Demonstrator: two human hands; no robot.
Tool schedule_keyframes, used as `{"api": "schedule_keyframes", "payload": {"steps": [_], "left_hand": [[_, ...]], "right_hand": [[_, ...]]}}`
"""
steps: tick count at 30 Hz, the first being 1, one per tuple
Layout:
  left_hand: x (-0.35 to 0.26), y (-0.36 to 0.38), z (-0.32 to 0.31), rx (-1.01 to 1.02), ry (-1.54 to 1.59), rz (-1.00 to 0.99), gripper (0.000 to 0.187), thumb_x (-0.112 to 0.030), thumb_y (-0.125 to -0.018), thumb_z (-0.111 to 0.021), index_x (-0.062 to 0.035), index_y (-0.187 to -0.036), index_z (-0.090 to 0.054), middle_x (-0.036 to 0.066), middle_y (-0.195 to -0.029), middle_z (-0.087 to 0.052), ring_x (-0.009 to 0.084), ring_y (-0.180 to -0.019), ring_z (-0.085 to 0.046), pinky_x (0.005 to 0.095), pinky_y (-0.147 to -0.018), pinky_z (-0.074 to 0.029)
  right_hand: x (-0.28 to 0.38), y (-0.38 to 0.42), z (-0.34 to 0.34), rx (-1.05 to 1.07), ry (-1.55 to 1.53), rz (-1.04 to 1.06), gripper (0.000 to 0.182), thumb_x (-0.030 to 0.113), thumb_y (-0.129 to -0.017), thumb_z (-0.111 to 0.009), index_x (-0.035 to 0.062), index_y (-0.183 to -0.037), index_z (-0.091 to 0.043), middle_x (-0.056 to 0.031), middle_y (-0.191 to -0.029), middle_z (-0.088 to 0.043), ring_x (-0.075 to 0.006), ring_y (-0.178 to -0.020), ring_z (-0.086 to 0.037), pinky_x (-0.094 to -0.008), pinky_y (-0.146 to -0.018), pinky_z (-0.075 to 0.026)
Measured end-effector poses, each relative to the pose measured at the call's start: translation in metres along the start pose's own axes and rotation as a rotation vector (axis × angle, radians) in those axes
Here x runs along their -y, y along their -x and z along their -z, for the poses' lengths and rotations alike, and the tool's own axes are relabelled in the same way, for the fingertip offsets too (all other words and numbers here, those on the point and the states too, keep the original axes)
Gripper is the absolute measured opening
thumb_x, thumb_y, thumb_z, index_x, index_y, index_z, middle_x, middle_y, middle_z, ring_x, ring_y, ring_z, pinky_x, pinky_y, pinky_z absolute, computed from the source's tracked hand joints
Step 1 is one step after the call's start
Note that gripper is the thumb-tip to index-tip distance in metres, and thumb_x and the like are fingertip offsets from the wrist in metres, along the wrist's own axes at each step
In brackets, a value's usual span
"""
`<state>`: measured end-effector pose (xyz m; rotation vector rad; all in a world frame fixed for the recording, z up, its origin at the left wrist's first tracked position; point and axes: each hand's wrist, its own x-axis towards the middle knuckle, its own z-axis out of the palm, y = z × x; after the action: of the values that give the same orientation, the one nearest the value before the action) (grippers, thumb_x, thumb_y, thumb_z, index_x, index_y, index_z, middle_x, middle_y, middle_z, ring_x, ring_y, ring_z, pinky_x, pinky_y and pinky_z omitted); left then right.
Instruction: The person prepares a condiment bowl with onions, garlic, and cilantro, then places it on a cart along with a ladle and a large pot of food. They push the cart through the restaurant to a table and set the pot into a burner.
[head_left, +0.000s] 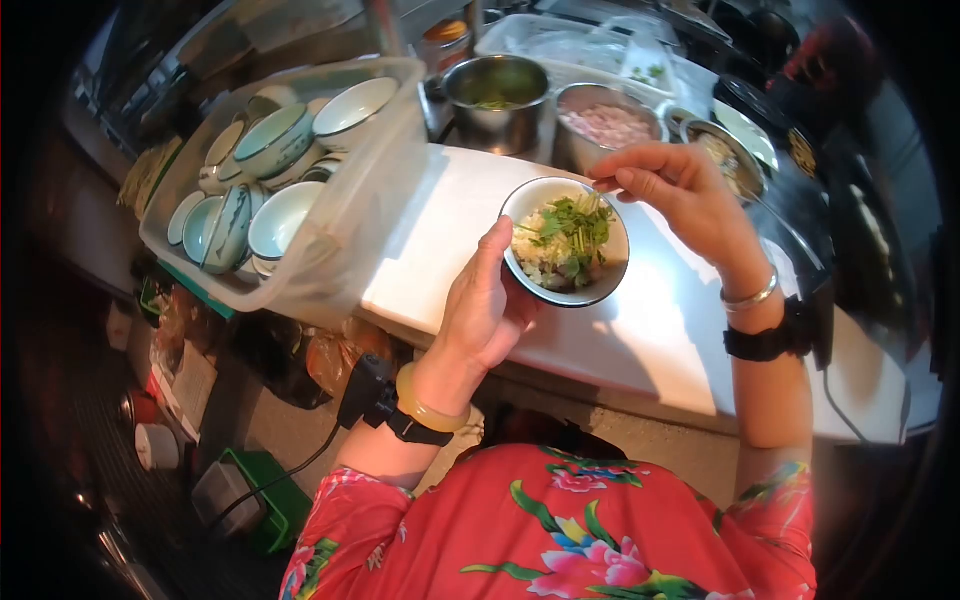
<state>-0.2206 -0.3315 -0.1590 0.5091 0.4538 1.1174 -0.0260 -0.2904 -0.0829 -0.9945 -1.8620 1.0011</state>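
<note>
- The fingers of our right hand (pixel 680 190) are drawn together in a pinch, thumb against index, just over the far right rim of the bowl; whether a stray leaf or stem sits between them, we cannot tell.
- Our left hand (pixel 475 310) grasps the bowl (pixel 618 245) from the near left side, thumb along its outer wall near the rim; the other fingers are mostly hidden by it.
- The bowl is in front of us, above the white counter (pixel 430 240), its opening facing up toward us; we cannot tell whether its base touches the surface.
- Inside, leafy greens (pixel 578 235) lie over pale food (pixel 530 250), heaped toward the middle and right.
- We judge the step in hand to be topping the bowl with the greens, with most of that portion already in place.
- In our judgement, the next move calls for loosening the right fingertips over the bowl if anything is in them, and for a level left grip so that the loose leaves stay inside the rim.
- Beyond the bowl stand a steel pot of greenish liquid (pixel 495 125), a steel container (pixel 580 155) of pinkish pieces (pixel 607 125) and, to the right, a pan (pixel 750 185).
- Farther out on our left, a translucent crate (pixel 345 240) holds a jumble of other bowls (pixel 288 220).
</note>
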Motion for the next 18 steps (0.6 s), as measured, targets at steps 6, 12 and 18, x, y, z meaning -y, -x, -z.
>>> {"api": "schedule_keyframes", "payload": {"steps": [6, 12, 18], "left_hand": [[0.067, 0.023, -0.063, 0.122, -0.007, 0.117, 0.049, -0.040, -0.094, -0.037, -0.0028, -0.125, -0.041, 0.012, -0.122, -0.050, 0.0237, -0.111, -0.052, 0.0402, -0.091, -0.046], [0.158, 0.052, -0.124, 0.271, 0.019, 0.314, 0.048, -0.037, -0.095, -0.033, -0.0029, -0.128, -0.038, 0.014, -0.127, -0.046, 0.0264, -0.115, -0.048, 0.0436, -0.095, -0.042], [0.244, 0.080, -0.176, 0.427, 0.029, 0.589, 0.046, -0.033, -0.094, -0.031, -0.0012, -0.128, -0.038, 0.014, -0.127, -0.047, 0.0261, -0.115, -0.048, 0.0411, -0.096, -0.041]], "right_hand": [[0.017, 0.119, 0.044, -0.271, -0.106, -0.026, 0.016, 0.003, -0.083, -0.055, -0.0052, -0.093, -0.063, -0.0085, -0.092, -0.064, -0.0132, -0.086, -0.061, -0.0268, -0.080, -0.049], [0.029, 0.259, 0.080, -0.339, 0.235, 0.149, 0.014, 0.002, -0.075, -0.053, 0.0001, -0.086, -0.061, -0.0100, -0.107, -0.058, -0.0200, -0.104, -0.053, -0.0302, -0.092, -0.040], [0.052, 0.375, 0.085, -0.595, 0.196, -0.022, 0.049, 0.015, -0.071, -0.062, 0.0029, -0.118, -0.049, -0.0154, -0.116, -0.052, -0.0266, -0.109, -0.050, -0.0331, -0.094, -0.037]]}}
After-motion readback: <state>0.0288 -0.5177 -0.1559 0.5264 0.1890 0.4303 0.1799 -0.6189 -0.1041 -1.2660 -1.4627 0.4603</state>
